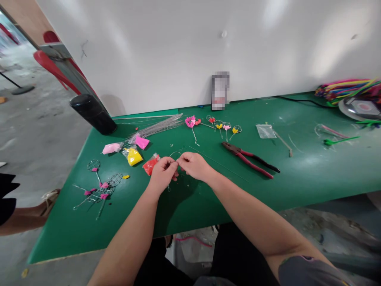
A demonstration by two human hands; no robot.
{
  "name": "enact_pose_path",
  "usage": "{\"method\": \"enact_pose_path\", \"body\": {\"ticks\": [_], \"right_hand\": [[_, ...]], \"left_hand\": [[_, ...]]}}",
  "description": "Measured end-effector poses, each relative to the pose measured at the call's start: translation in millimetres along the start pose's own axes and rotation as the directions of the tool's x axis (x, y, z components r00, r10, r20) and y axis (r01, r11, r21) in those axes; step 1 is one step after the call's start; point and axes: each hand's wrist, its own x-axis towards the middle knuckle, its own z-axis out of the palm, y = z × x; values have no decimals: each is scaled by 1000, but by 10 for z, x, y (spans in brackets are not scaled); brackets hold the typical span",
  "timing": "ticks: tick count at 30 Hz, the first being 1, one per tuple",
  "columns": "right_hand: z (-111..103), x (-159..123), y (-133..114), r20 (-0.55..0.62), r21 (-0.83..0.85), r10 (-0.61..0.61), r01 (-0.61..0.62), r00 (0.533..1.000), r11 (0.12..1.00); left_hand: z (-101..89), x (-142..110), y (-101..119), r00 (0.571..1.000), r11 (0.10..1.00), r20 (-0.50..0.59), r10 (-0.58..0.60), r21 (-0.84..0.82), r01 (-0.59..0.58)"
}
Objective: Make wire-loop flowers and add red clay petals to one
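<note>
The green table top (300,174) is smooth and a little glossy. The pliers (253,164) have red plastic handles, and the thin wire (175,152) is bare metal.

The left hand (162,174) and right hand (195,166) meet above the near middle of the counter (268,190), a bent wire (174,153) between them. To their left, bags of modelling clay (133,156) lie in a loose row, with wire flower frames (99,190) nearer the front edge. Behind the bags, a bundle of straight wire rods (156,128) lies toward the back, and a flask (93,114) lies on its side past its left end. A row of small wire flowers (212,127) lies behind the hands. Pliers (248,159) lie to the right, a plastic bag (266,131) beyond them, and a bundle of long balloons (347,90) sits in the far right corner against the wall (149,51).
</note>
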Motion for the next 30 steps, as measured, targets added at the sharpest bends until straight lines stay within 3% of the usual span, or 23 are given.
{"method": "enact_pose_path", "body": {"ticks": [3,8,11,16,20,25,30], "right_hand": [[-28,-20,31,125,99,19,-32,992,995],[-84,-48,27,69,-73,-56,61,996,995],[-91,-55,16,97,-110,-49,60,994,992],[-78,-69,33,111,-126,-60,74,992,989],[-89,-112,31,103,-211,-73,94,992,973],[-131,-207,-54,117,-471,-115,157,986,868],[-130,-320,-177,136,-746,-96,166,986,645]], "left_hand": [[-9,22,-23,998,1000,-60,17,-13,-18],[-19,39,-39,999,997,-26,-27,-71,25],[-14,46,-43,998,994,22,-64,-88,66],[-17,54,-55,999,1000,-40,-25,-18,25],[-35,52,-64,994,991,-106,33,130,-19],[-55,56,-95,983,940,-124,138,330,-90],[-62,59,-88,968,904,-124,217,400,-151]]}}
